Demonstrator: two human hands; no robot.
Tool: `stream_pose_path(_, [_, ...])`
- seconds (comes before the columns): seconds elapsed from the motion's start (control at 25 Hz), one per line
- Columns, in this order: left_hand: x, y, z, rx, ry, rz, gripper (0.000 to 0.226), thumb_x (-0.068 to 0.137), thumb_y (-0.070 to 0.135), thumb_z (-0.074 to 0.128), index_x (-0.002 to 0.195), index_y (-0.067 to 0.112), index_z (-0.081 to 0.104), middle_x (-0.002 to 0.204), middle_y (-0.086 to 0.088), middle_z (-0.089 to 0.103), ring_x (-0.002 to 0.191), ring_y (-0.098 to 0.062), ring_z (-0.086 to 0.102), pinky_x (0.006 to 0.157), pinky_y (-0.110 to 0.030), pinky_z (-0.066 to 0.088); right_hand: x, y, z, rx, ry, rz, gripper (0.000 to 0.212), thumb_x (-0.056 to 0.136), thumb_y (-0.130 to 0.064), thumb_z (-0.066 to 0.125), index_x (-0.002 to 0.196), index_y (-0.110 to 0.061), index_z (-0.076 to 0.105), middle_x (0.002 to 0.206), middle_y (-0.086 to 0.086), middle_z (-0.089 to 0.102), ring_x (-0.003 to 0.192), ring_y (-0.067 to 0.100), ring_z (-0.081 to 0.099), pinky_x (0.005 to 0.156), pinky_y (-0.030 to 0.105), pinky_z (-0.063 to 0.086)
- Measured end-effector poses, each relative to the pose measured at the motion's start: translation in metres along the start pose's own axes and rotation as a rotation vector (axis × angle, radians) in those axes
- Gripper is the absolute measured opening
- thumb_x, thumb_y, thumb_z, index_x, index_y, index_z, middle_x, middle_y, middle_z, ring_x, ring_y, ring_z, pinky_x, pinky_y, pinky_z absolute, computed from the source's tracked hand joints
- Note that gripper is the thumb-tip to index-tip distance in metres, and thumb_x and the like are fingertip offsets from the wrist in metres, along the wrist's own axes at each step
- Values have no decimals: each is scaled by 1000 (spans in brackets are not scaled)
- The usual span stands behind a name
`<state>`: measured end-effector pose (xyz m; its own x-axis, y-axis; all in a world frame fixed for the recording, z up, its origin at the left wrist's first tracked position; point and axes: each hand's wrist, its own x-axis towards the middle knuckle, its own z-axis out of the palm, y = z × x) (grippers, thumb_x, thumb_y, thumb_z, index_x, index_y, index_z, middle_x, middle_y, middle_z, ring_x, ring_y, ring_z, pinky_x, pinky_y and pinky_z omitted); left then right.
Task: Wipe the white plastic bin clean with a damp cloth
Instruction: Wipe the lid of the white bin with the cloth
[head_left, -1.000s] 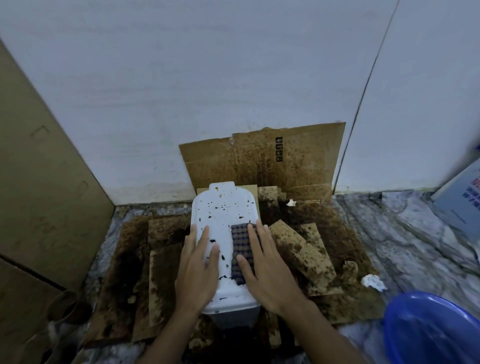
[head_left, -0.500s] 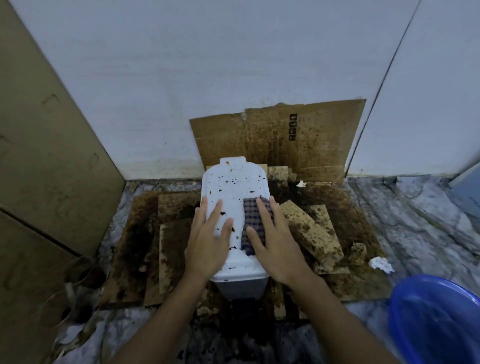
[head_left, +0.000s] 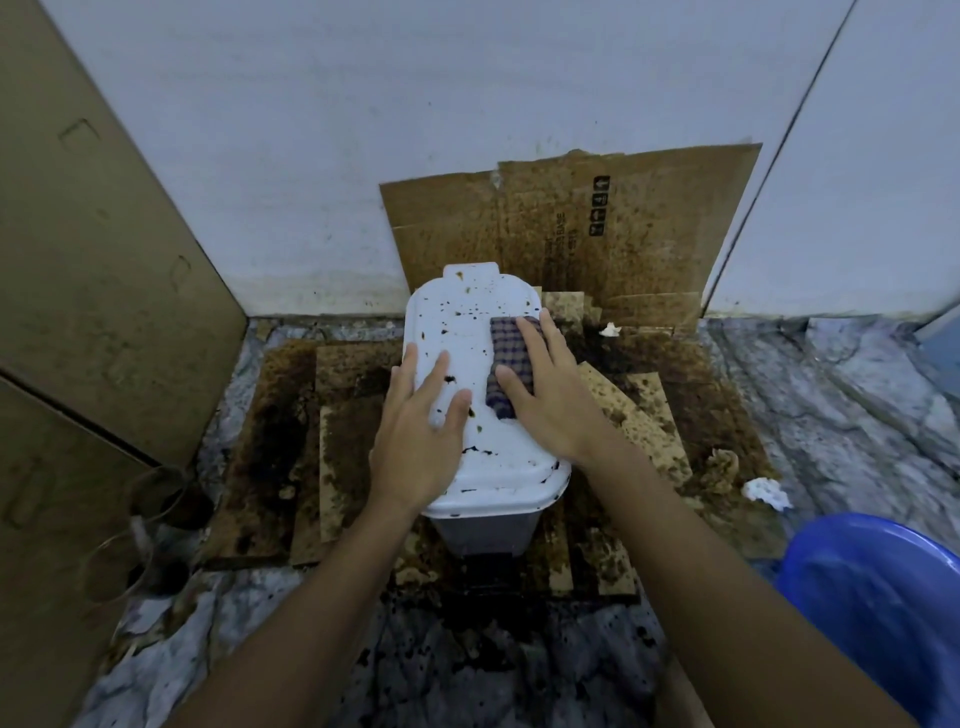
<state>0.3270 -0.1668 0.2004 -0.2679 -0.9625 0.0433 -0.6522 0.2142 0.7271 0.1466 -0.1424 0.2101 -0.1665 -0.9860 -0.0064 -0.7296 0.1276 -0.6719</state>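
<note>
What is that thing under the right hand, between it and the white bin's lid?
The head view shows a checked cloth pressed flat between the right hand and the white bin's lid.

A stained brown cardboard sheet leans on the white wall beyond the right hand. Right of that hand lie 2 crumpled white paper scraps, a small one and a bigger one, and a round blue plastic basin. A tall brown cardboard panel stands left of the left hand.

blue basin: cut by right edge | cloth: partly under right hand | cardboard print: unreadable
</note>
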Motion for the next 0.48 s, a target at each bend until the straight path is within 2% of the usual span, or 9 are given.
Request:
stream_pose_path(0.12, [1, 0, -1, -6, -2, -2, 58, 101, 56, 43, 156, 41, 33, 168, 21, 1, 156, -8, 4, 117, -43, 32, 48, 1, -9, -5, -25, -17, 67, 104, -49, 41, 161, -27, 12, 167, -13, -18, 156, 20, -4, 123, 51, 21])
stream_pose_path(0.28, [0, 0, -2, -3, -7, 7, 57, 101, 57, 42, 155, 43, 31, 167, 24, -1, 156, -7, 3, 116, -43, 34, 94, 3, -15, 53, -25, 15, 62, 104, -46, 43, 159, -34, 18, 169, -9, 1, 154, 23, 8, 121, 53, 25])
stream_pose_path(0.48, [-1, -2, 0, -1, -1, 21, 56, 102, 57, 41, 156, 43, 31, 168, 23, -1, 156, -7, 2, 116, -45, 34, 90, 2, -16, 53, -11, 7, 60, 105, -51, 36, 159, -30, 21, 167, -3, 7, 152, 26, 16, 122, 48, 25])
